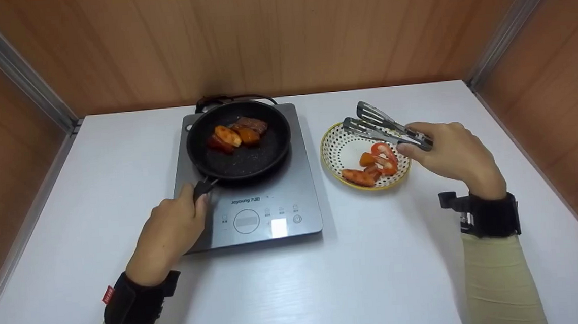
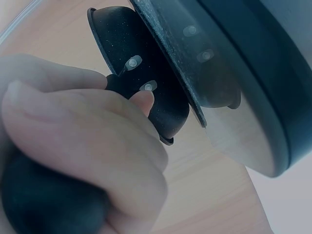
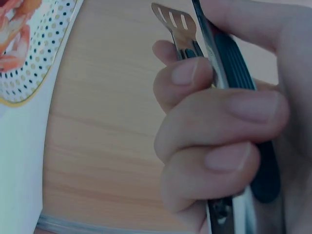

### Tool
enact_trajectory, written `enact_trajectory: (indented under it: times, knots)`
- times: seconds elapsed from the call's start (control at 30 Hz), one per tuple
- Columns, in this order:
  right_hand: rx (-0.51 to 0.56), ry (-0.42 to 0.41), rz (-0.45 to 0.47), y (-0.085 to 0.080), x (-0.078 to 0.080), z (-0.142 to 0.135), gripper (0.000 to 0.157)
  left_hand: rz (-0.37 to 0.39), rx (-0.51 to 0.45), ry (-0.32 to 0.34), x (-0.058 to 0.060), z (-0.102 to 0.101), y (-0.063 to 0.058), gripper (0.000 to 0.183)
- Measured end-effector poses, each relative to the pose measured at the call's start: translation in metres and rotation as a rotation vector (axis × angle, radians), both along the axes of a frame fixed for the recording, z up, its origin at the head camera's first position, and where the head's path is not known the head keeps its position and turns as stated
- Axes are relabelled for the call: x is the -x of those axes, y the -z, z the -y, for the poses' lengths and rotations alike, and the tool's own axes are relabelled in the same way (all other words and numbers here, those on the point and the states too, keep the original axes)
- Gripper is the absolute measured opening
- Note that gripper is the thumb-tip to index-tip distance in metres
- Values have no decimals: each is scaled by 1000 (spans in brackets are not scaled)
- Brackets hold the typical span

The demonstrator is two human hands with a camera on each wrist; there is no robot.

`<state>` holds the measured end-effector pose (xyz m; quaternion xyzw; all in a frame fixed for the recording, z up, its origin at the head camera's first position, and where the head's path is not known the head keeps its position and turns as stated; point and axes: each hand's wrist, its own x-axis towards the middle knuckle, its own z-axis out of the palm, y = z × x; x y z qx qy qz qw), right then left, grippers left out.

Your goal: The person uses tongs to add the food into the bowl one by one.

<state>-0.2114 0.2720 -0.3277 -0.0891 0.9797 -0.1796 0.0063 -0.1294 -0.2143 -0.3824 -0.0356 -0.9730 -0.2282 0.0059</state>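
Note:
My left hand (image 1: 174,226) grips the black handle (image 2: 53,195) of a frying pan (image 1: 248,162), which sits on a silver induction cooker (image 1: 291,197). Inside the pan lie a brown piece of meat (image 1: 253,124), a yellowish browned slice (image 1: 227,135), an orange chunk (image 1: 249,136) and a dark red piece (image 1: 220,144). Metal tongs (image 1: 378,129) with slotted ends are held in my right hand (image 1: 454,155), its fingers curled round them in the right wrist view. The tongs' ends are apart with nothing between them, above a dotted plate (image 1: 336,148) with a yellow rim.
On the plate lie red pepper slices (image 1: 384,158), an orange chunk (image 1: 367,159) and a browned slice (image 1: 358,177). A black cord (image 1: 249,96) runs behind the pan. Wooden panels (image 1: 280,35) enclose the white table (image 1: 287,289) at the back and sides.

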Motion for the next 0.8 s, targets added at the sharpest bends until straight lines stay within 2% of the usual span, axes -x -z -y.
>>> enact_trajectory:
  times: [0.17,0.4,0.6,0.8]
  knots:
    - [-47,-45,67,6,1,-10,67,-2,-9,6,1,-1,0,29]
    - [-62,-171,124,16,4,-20,60,-49,1,12,1,-1,3,28]
    - [-45,-211,209,22,7,-21,61,-46,5,5,0,0,3,28]
    - [-58,-222,244,25,7,-21,57,-43,7,6,0,0,3,28]
